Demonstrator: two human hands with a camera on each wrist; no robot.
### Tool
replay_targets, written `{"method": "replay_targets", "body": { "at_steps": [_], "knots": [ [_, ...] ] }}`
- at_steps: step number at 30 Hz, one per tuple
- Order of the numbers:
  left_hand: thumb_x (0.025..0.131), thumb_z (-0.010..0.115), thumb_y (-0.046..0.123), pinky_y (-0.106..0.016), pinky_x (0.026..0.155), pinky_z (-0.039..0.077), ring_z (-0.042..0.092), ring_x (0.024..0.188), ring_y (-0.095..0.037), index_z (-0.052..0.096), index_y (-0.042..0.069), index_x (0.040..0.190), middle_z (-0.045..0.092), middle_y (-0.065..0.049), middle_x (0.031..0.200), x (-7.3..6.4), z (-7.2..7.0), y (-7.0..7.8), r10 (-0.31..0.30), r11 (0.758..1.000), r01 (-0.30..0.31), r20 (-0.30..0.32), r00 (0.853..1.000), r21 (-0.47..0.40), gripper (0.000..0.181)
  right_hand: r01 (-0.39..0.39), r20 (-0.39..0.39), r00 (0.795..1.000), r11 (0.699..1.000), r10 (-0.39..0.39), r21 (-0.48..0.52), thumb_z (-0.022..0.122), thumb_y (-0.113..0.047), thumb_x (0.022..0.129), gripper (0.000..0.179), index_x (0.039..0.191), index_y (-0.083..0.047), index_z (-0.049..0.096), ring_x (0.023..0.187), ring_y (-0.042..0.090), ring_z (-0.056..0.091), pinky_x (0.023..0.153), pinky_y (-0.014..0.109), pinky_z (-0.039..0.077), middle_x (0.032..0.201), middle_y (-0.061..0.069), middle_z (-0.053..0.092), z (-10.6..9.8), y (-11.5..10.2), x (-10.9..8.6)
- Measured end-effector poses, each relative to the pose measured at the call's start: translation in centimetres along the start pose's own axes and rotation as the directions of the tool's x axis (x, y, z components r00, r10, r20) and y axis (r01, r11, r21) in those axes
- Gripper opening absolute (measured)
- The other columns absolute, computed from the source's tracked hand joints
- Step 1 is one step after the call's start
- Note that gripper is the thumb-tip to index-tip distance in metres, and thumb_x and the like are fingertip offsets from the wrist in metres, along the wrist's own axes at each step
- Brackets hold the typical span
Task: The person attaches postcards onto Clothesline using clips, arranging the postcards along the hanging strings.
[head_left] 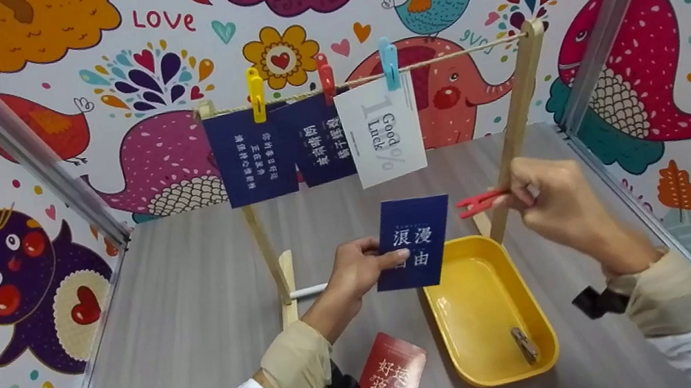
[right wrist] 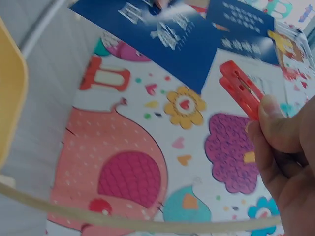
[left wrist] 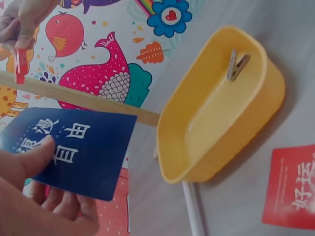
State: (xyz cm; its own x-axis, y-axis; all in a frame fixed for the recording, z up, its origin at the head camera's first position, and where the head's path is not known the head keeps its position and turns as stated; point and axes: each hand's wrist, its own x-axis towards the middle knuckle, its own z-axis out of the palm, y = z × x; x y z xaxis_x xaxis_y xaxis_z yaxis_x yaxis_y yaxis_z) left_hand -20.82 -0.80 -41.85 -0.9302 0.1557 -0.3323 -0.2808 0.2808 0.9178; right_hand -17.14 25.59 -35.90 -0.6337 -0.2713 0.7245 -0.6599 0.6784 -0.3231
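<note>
Between thumb and fingers, my left hand point(head_left: 358, 269) holds a dark blue card point(head_left: 417, 224) with white characters, in front of the hanging cards. My right hand point(head_left: 554, 204) pinches a red clothespin point(head_left: 480, 201) by its handle end, its tips pointing left toward the blue card without touching it. In the right wrist view the same clothespin point(right wrist: 240, 88) sits between thumb and forefinger. Above, a rope point(head_left: 462, 53) carries two blue cards point(head_left: 255, 160) and a white card point(head_left: 383, 135), under a yellow clothespin point(head_left: 256, 93), a red one point(head_left: 325, 74) and a light blue one point(head_left: 390, 63).
The rope spans two wooden posts point(head_left: 520, 122). Below my hands stands a yellow tray point(head_left: 475, 298) with a small brown clip point(head_left: 524, 344) inside. A red card point(head_left: 388, 383) lies on the grey table point(head_left: 204, 358) left of the tray. Patterned walls enclose the table.
</note>
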Motion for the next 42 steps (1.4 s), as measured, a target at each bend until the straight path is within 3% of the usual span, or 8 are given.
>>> {"method": "replay_targets", "body": {
  "at_steps": [3, 7, 11, 18, 21, 36, 39, 42],
  "knots": [
    [0.085, 0.081, 0.02, -0.034, 0.087, 0.058, 0.069, 0.084, -0.018, 0.072, 0.006, 0.106, 0.075, -0.009, 0.101, 0.1, 0.2, 0.4, -0.012, 0.999, 0.013, 0.01, 1.0, -0.044, 0.027, -0.016, 0.03, 0.999, 1.0, 0.016, -0.007, 0.079, 0.015, 0.073, 0.046, 0.062, -0.011, 0.043, 0.07, 0.019, 0.07, 0.064, 0.002, 0.044, 0.065, 0.001, 0.061, -0.9, 0.1, 1.1],
    [0.081, 0.084, 0.021, -0.032, 0.089, 0.053, 0.068, 0.085, -0.016, 0.074, 0.006, 0.105, 0.076, -0.009, 0.102, 0.7, 0.4, 1.7, -0.031, 0.99, 0.026, -0.029, 0.999, -0.139, 0.03, 0.023, 0.146, 0.989, 1.0, -0.022, -0.011, 0.076, 0.015, 0.076, 0.043, 0.063, -0.01, 0.044, 0.075, 0.019, 0.072, 0.071, 0.001, 0.046, 0.069, 0.003, 0.064, -1.6, -0.3, 3.9],
    [0.078, 0.087, 0.021, -0.033, 0.094, 0.053, 0.073, 0.088, -0.018, 0.076, 0.007, 0.106, 0.078, -0.01, 0.104, 1.4, 1.0, 3.8, -0.032, 0.973, 0.021, -0.048, 0.998, -0.228, 0.034, 0.055, 0.238, 0.97, 0.998, -0.045, -0.036, 0.074, 0.016, 0.078, 0.041, 0.066, -0.008, 0.043, 0.079, 0.019, 0.072, 0.068, 0.0, 0.044, 0.065, 0.003, 0.054, -2.1, -0.9, 6.8],
    [0.08, 0.085, 0.018, -0.041, 0.095, 0.057, 0.072, 0.095, -0.019, 0.075, 0.01, 0.115, 0.076, -0.011, 0.112, 1.9, 1.5, 7.2, -0.07, 0.94, 0.068, 0.007, 0.998, -0.334, 0.037, 0.08, 0.288, 0.957, 0.99, -0.044, -0.115, 0.073, 0.008, 0.084, 0.037, 0.067, -0.007, 0.044, 0.074, 0.016, 0.063, 0.062, 0.009, 0.039, 0.062, 0.004, 0.049, -3.2, -1.8, 10.9],
    [0.082, 0.084, 0.018, -0.044, 0.097, 0.056, 0.07, 0.098, -0.019, 0.074, 0.01, 0.118, 0.075, -0.011, 0.117, 2.1, 1.4, 8.0, -0.084, 0.927, 0.081, 0.008, 0.996, -0.365, 0.039, 0.059, 0.307, 0.952, 0.988, -0.011, -0.145, 0.073, 0.006, 0.085, 0.035, 0.068, -0.007, 0.045, 0.076, 0.018, 0.063, 0.064, 0.007, 0.039, 0.064, 0.006, 0.05, -3.8, -2.2, 12.2],
    [0.084, 0.082, 0.021, -0.044, 0.095, 0.058, 0.07, 0.105, -0.023, 0.067, 0.007, 0.126, 0.072, -0.013, 0.123, 3.1, 1.5, 8.6, -0.108, 0.898, 0.09, -0.018, 0.994, -0.432, 0.047, -0.009, 0.392, 0.913, 0.966, 0.114, -0.26, 0.063, 0.012, 0.088, 0.03, 0.07, -0.006, 0.046, 0.086, 0.031, 0.068, 0.063, 0.0, 0.036, 0.072, 0.014, 0.058, -4.6, -2.8, 16.6],
    [0.083, 0.083, 0.021, -0.044, 0.092, 0.059, 0.07, 0.104, -0.024, 0.068, 0.007, 0.124, 0.073, -0.012, 0.121, 3.3, 1.7, 8.8, -0.11, 0.891, 0.084, -0.033, 0.993, -0.447, 0.046, 0.001, 0.407, 0.906, 0.958, 0.121, -0.287, 0.063, 0.01, 0.088, 0.028, 0.071, -0.005, 0.048, 0.086, 0.031, 0.067, 0.068, 0.01, 0.046, 0.073, 0.014, 0.058, -4.5, -2.8, 17.4],
    [0.083, 0.083, 0.023, -0.044, 0.09, 0.06, 0.071, 0.104, -0.024, 0.069, 0.008, 0.122, 0.074, -0.012, 0.119, 3.3, 1.7, 9.0, -0.106, 0.89, 0.077, -0.041, 0.993, -0.45, 0.045, -0.003, 0.42, 0.897, 0.953, 0.136, -0.303, 0.062, 0.01, 0.089, 0.024, 0.073, -0.004, 0.05, 0.09, 0.032, 0.066, 0.078, 0.032, 0.059, 0.076, 0.016, 0.06, -4.4, -2.8, 18.1]
  ]
}}
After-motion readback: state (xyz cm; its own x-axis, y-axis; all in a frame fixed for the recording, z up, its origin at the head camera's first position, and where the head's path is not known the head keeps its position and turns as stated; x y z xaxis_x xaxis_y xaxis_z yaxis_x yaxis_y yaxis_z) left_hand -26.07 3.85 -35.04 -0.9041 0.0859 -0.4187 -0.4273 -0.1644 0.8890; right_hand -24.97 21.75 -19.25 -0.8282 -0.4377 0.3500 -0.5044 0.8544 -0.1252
